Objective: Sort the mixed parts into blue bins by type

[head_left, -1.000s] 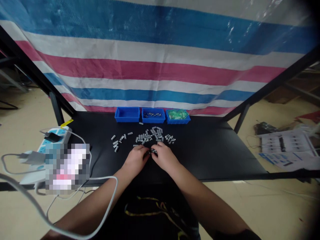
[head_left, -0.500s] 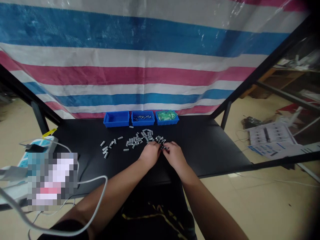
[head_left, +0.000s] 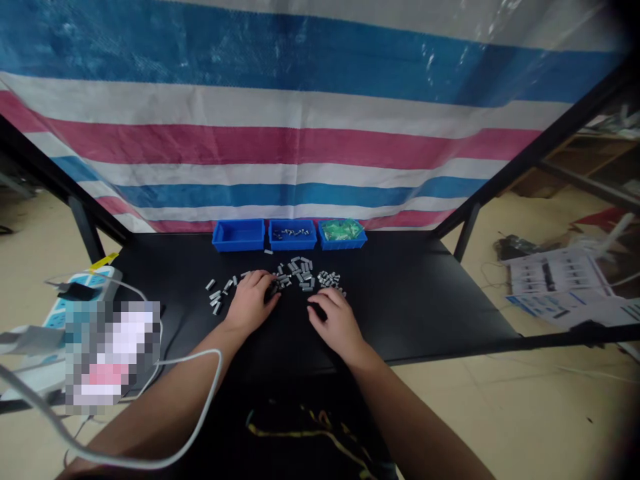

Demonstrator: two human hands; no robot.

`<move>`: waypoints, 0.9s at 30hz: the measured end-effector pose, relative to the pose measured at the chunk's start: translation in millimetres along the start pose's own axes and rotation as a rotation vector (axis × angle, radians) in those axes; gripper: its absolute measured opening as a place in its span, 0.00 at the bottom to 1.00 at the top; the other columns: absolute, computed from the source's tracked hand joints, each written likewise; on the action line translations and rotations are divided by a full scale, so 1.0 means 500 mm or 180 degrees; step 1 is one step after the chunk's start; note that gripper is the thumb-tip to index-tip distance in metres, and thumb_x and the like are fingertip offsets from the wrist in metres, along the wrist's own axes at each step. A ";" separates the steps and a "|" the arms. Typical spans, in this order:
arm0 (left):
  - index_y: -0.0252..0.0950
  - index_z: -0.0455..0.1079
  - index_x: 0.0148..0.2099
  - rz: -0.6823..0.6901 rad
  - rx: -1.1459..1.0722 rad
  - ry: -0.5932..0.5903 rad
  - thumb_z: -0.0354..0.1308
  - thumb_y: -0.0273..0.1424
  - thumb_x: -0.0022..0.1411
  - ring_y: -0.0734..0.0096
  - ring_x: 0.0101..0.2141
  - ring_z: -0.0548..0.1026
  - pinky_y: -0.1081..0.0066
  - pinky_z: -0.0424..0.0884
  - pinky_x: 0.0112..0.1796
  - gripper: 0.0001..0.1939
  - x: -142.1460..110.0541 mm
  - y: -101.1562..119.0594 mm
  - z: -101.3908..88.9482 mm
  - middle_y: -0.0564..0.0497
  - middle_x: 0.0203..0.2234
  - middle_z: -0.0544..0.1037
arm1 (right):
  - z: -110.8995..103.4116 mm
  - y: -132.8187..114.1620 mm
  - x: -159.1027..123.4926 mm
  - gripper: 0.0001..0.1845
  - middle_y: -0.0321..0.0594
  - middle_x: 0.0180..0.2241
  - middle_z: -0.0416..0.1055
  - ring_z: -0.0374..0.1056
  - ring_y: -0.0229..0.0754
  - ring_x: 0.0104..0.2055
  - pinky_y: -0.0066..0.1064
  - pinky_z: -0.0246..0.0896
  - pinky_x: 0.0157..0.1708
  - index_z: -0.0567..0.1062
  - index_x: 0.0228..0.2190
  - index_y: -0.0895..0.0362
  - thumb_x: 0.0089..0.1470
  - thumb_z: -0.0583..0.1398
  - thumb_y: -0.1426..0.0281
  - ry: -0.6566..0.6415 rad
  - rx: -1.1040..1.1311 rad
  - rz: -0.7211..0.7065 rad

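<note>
Small silver-grey metal cylinders [head_left: 300, 270] lie in a loose pile on the black table [head_left: 410, 287]. My left hand [head_left: 250, 303] rests at the pile's left part, its fingers spread over some cylinders and covering them. A gap shows between its thumb and forefinger. Right of the pile is a tight cluster of small shiny metal parts [head_left: 330, 281], too small to name. My right hand [head_left: 337, 321] is just in front of that cluster, thumb and fingers curved and apart, with nothing visible between them. Several more cylinders [head_left: 215, 295] are scattered left of my left hand.
Along the back stand three blue bins: a left bin [head_left: 239, 249], a middle bin [head_left: 293, 245] with small metal parts, and a right bin [head_left: 343, 245] with a green bag [head_left: 343, 230]. A power strip [head_left: 90, 283] and white cable [head_left: 216, 380] occupy the left side.
My hands were together at the shiny cluster. My left hand has moved left onto the cylinders, its fingers now spread. The right hand has stayed near the cluster and opened. The view has shifted slightly.
</note>
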State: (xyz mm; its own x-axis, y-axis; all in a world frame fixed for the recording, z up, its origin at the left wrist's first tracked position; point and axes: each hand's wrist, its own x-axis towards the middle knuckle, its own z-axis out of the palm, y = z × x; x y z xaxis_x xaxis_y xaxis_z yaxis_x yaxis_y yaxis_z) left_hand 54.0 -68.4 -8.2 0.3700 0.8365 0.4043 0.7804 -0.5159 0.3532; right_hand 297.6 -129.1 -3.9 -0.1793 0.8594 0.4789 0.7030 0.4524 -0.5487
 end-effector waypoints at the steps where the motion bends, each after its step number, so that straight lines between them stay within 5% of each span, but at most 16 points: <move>1: 0.38 0.69 0.55 0.0088 -0.0092 -0.0049 0.60 0.33 0.64 0.54 0.54 0.71 0.53 0.69 0.57 0.17 -0.004 -0.011 0.000 0.43 0.50 0.74 | 0.014 -0.010 0.011 0.11 0.43 0.44 0.71 0.70 0.46 0.48 0.39 0.69 0.53 0.78 0.44 0.53 0.60 0.59 0.73 -0.0111 0.0089 -0.0129; 7: 0.36 0.64 0.62 0.0281 -0.0432 -0.0312 0.54 0.31 0.68 0.56 0.64 0.65 0.51 0.62 0.65 0.21 -0.002 -0.031 0.008 0.41 0.59 0.71 | 0.077 -0.051 0.093 0.22 0.46 0.53 0.68 0.67 0.47 0.55 0.40 0.65 0.60 0.74 0.54 0.54 0.59 0.59 0.76 -0.0696 0.0094 -0.0172; 15: 0.36 0.70 0.57 0.0100 -0.0532 -0.0332 0.53 0.29 0.68 0.58 0.62 0.69 0.55 0.68 0.61 0.17 0.010 -0.055 0.005 0.42 0.57 0.74 | 0.122 -0.068 0.149 0.11 0.43 0.43 0.70 0.68 0.44 0.45 0.36 0.66 0.51 0.77 0.44 0.55 0.59 0.60 0.75 -0.1099 -0.0436 0.0056; 27: 0.35 0.69 0.57 0.0215 -0.0464 -0.0162 0.50 0.24 0.67 0.57 0.62 0.67 0.55 0.66 0.63 0.18 0.004 -0.046 0.008 0.41 0.57 0.72 | 0.089 -0.075 0.116 0.05 0.38 0.38 0.69 0.68 0.40 0.38 0.30 0.63 0.43 0.74 0.36 0.54 0.59 0.61 0.76 -0.1240 -0.0484 0.0059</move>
State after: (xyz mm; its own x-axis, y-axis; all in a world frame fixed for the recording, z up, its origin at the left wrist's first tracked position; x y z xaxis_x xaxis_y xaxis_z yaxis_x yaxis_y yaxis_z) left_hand 38.9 -54.2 -19.0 0.4470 0.8054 0.3893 0.6730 -0.5895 0.4468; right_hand 230.3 -85.4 13.9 -0.3920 0.9062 0.1589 0.7970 0.4207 -0.4333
